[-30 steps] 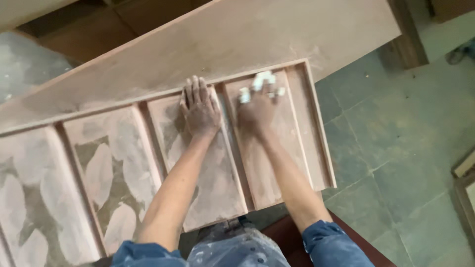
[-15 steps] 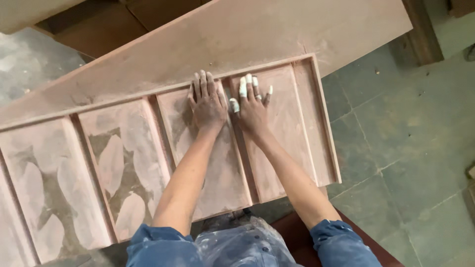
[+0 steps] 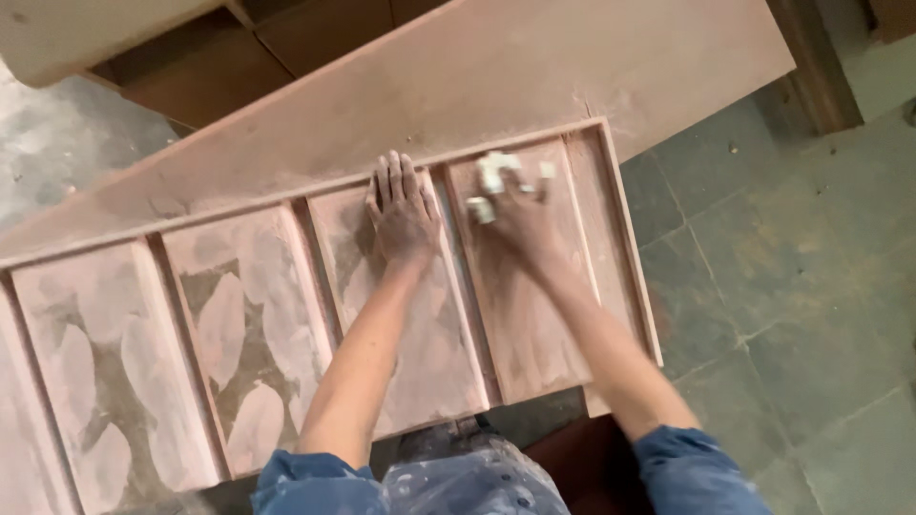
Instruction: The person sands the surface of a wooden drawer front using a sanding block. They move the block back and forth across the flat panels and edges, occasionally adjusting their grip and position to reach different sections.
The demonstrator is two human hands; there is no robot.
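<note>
Right hand (image 3: 520, 215), blurred, fingertips wrapped in white tape, pressed on the end recessed panel; whether it grips anything cannot be told. Left hand (image 3: 403, 212) lies flat, fingers together, empty, on the neighbouring panel. Both panels belong to a long dusty reddish-brown wooden board (image 3: 286, 153) with raised dividers, above a grey tiled floor (image 3: 801, 286).

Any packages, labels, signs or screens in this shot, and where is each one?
None in view: no package, label, sign or screen.
What shows instead is a dusty reddish-brown panelled board.
The left hand lies flat on one recessed panel.
The right hand, blurred and with white-wrapped fingertips, is on the next panel.
</note>
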